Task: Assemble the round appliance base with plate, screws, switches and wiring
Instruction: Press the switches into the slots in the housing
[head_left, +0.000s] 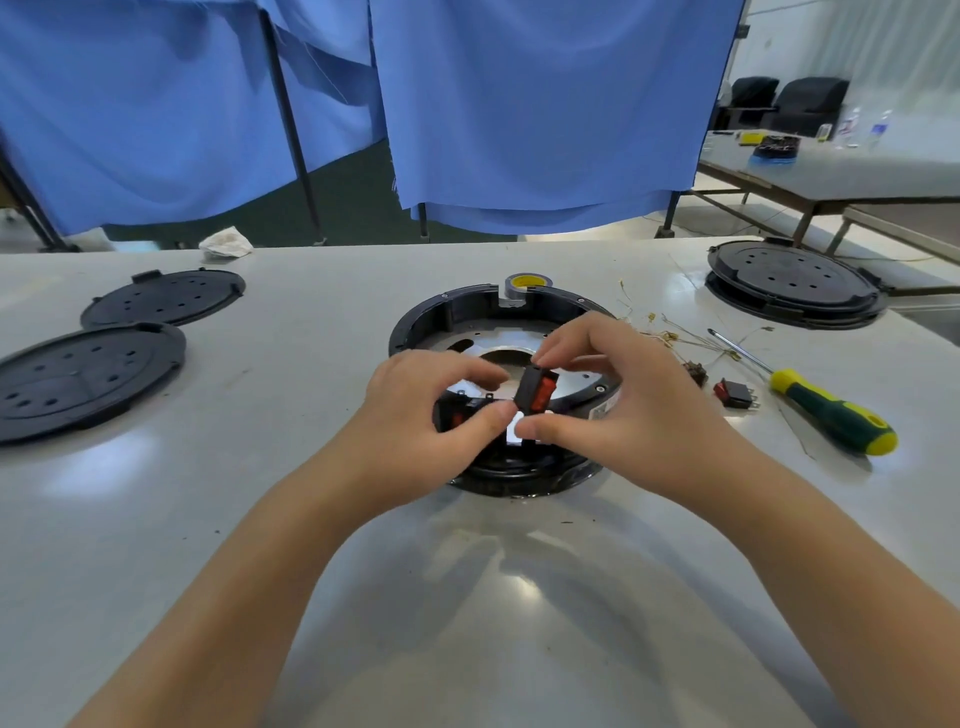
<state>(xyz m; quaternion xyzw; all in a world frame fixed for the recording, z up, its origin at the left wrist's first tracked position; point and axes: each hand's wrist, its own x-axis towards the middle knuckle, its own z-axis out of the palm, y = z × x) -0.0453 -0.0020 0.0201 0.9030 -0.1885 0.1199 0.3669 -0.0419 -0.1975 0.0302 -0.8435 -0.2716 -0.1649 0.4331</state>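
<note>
The right hand (618, 410) pinched a small black switch (536, 391) with a red rocker, thumb below and fingers on top. The left hand (426, 410) was curled close beside it, and its thumb and fingertips met the same switch from the left. So both hands touched it, but the right hand seemed to have the better hold. The switch stood almost upright, tipped a little to the right, with its red face turned toward the person.

Right under the hands lay the round black base (467, 306), in the middle of the table (311, 519). The hands hung over its near edge. A second switch (451, 415) sat low in that near edge, just left of the held one, partly hidden by the left thumb. The next move probably was to push the held switch down into a hole in the near wall, next to that one. The hole itself could not be seen.

Inside the base lay a shiny metal plate (582, 382) with a round hole in its middle.

To the right, well apart from the base, lay another spare switch (733, 393), thin wires (670, 332) and a screwdriver (826, 410) with a green and yellow handle. A roll of tape (527, 285) sat behind the base.
</note>
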